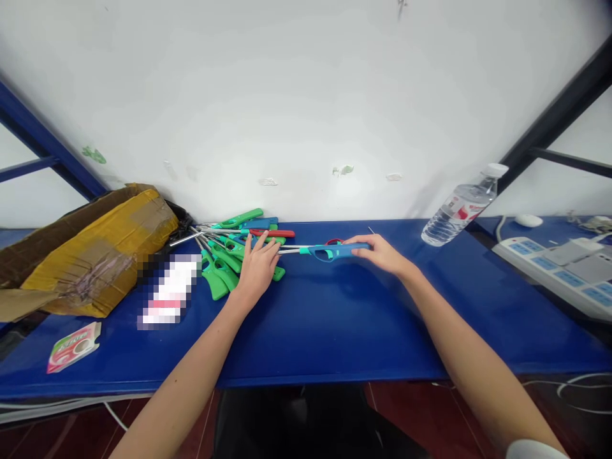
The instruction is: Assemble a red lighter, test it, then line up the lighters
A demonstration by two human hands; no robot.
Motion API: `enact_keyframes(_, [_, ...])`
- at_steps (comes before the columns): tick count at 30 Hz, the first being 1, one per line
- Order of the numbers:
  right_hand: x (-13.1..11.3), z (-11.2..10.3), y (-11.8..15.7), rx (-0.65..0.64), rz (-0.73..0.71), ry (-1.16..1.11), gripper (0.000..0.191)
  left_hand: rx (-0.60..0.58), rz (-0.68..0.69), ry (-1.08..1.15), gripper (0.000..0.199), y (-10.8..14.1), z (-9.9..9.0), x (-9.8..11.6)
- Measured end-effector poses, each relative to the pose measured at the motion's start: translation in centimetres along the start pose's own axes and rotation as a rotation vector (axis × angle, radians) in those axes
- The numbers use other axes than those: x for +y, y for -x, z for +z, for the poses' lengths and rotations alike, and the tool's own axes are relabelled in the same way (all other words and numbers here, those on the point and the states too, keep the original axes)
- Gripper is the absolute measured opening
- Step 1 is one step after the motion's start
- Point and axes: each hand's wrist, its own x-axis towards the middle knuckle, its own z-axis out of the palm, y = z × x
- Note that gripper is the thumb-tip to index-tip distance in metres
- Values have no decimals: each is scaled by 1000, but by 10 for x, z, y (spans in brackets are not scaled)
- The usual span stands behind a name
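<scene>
Being clamped in the right hand (377, 253): blue lighter (333, 252), metal tube (291, 250) pointing left, tip just beside the left hand (258, 271), which is being laid open on green lighters (222, 262); hands apart.

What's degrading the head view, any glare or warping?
In the head view, the wide lens bows the blue table edge and frame bars; the white wall looks washed out; a pixelated patch hides something by the box; the left hand, right hand and blue utility lighter look fairly sharp.
</scene>
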Motion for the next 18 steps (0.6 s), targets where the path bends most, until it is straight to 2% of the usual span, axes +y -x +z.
enact_keyframes(4, [-25, 20, 3, 61, -212, 457, 32, 28, 56, -47, 34, 1, -4, 10])
enact_keyframes(8, [-30, 35, 3, -19, -292, 524, 26, 68, 103, -62, 36, 2, -5, 17])
enact_keyframes(10, [-29, 36, 3, -4, -264, 501, 24, 96, 113, -50, 36, 2, -5, 19])
enact_keyframes(14, [-26, 31, 4, 68, -114, 502, 22, 133, 103, -24, 31, 2, -5, 25])
enact_keyframes(18, [-16, 28, 1, 243, -50, 559, 18, 224, 25, -5, 36, 2, -7, 33])
